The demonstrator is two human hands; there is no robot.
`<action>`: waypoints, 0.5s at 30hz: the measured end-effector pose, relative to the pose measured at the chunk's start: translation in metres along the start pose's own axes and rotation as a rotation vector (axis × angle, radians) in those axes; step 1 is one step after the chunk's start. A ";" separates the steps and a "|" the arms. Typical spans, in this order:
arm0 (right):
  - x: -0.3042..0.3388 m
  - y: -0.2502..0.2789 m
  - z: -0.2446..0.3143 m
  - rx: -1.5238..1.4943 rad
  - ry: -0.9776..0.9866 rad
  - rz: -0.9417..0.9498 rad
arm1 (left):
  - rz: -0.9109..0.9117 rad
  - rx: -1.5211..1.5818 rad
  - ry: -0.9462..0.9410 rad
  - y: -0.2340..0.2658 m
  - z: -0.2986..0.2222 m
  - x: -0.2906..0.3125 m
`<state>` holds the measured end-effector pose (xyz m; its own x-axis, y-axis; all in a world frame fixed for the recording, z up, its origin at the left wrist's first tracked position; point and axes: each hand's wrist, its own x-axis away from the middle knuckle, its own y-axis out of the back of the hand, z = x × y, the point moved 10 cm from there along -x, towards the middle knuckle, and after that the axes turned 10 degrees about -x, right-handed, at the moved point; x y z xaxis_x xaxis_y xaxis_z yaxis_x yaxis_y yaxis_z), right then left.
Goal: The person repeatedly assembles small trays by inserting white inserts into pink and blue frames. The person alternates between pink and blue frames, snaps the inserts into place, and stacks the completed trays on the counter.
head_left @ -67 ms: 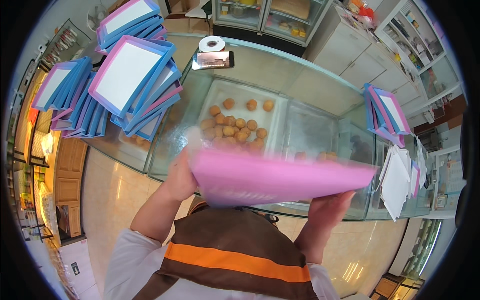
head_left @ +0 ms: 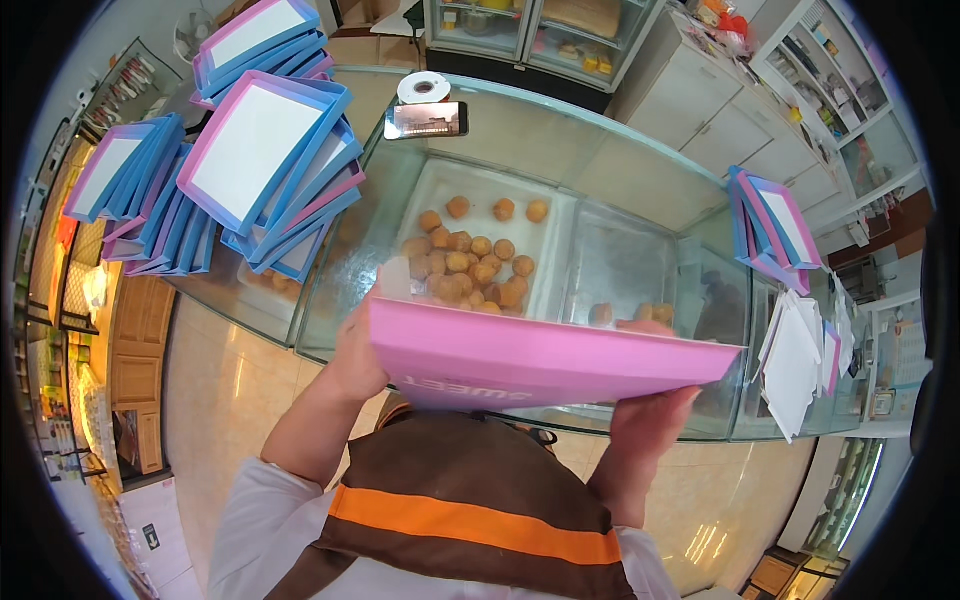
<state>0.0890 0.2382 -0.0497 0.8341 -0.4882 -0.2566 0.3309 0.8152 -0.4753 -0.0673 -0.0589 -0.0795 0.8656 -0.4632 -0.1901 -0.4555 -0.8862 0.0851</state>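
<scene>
I hold a flat pink box (head_left: 530, 360) level in front of my chest, over the near edge of a glass display counter (head_left: 620, 180). My left hand (head_left: 358, 355) grips its left end. My right hand (head_left: 650, 420) supports its right end from below, fingers curled under the edge. The box hides part of the counter front. Inside the case, white trays (head_left: 430, 195) carry several round golden pastries (head_left: 470, 255).
Stacks of blue and pink boxes (head_left: 260, 150) lie on the counter's left, more (head_left: 120, 190) further left. A smaller stack (head_left: 775, 225) and flat white sheets (head_left: 795, 365) sit at right. A phone (head_left: 427, 120) and tape roll (head_left: 423, 87) rest at the far edge. Cabinets stand behind.
The pink box has lifted slightly and tipped more level between my hands; both hands keep their hold.
</scene>
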 end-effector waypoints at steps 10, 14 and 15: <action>0.000 -0.030 -0.008 -0.034 -0.244 0.082 | -0.313 -0.025 0.066 -0.003 -0.056 0.007; 0.007 -0.032 0.001 0.091 -0.241 -0.258 | -0.191 -0.015 -0.010 -0.011 -0.055 0.009; 0.004 -0.036 0.004 0.070 -0.234 -0.234 | -0.163 -0.062 0.024 -0.012 -0.054 0.009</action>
<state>0.0822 0.2079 -0.0299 0.8077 -0.5868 0.0564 0.5483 0.7127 -0.4375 -0.0431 -0.0529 -0.0293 0.9321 -0.3124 -0.1832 -0.2951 -0.9484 0.1155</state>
